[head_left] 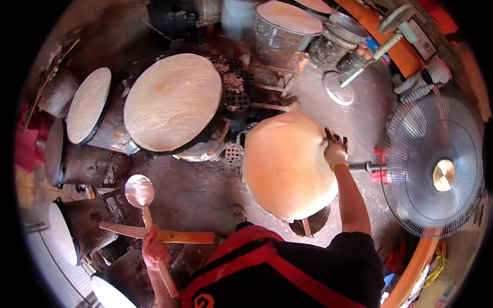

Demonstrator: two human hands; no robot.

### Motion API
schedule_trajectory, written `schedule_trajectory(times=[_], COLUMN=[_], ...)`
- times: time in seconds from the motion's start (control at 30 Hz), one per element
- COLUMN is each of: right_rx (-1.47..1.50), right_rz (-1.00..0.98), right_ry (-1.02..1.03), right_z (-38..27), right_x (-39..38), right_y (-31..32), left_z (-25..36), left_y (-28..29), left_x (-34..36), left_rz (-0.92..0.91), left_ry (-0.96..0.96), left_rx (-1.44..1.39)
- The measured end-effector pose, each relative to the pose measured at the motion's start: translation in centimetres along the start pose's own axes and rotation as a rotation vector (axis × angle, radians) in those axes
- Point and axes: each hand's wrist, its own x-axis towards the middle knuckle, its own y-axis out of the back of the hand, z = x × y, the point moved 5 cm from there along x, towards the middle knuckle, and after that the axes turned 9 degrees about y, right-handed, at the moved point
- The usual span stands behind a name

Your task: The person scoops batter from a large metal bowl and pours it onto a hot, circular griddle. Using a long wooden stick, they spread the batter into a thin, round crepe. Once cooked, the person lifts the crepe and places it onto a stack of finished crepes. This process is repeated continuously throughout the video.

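Note:
My left hand (155, 248) is closed around the handle of a ladle (139, 191) with a round metal bowl. The same hand also grips a long, flat wooden spatula (185, 236) lying crosswise over the handle. My right arm reaches forward, and my right hand (336, 150), with dark coverings on its fingertips, rests at the right edge of a large round flatbread sheet (287, 169). Its fingers look spread, with the sheet's edge slightly wrinkled beside them. The sheet hides most of what lies beneath it; a round metal base shows below its near edge.
Drum stoves with pale round tops stand along the left; the biggest round top (173, 102) is ahead. A large caged fan (436, 169) is close on the right. A bucket (287, 31), a metal bowl (348, 26) and a round-based stand (339, 88) are at the back.

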Motion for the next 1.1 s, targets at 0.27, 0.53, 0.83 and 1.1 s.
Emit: schedule_trajectory(times=[0.27,0.53,0.83,1.1], right_rx=[0.48,1.109,0.12,0.008], right_rz=[0.564,-0.132,-0.605,-1.126], right_ry=[0.004,0.574,1.989,2.265], right_z=[-4.4,-34.3,-65.7,-71.9], right_x=[-1.1,-6.1,-35.5,-58.4], right_y=[6.4,11.8,17.4,5.7], left_z=[0.5,2.3,1.0,-13.0], left_y=[0.7,5.9,22.6,46.7], left_x=[-2.0,-9.7,-25.1,-40.4], left_rz=[0.029,-0.113,0.042,0.138], left_ry=[-0.099,-0.193,-0.874,-1.359], left_rx=[-0.077,-0.136,-0.07,-0.559])
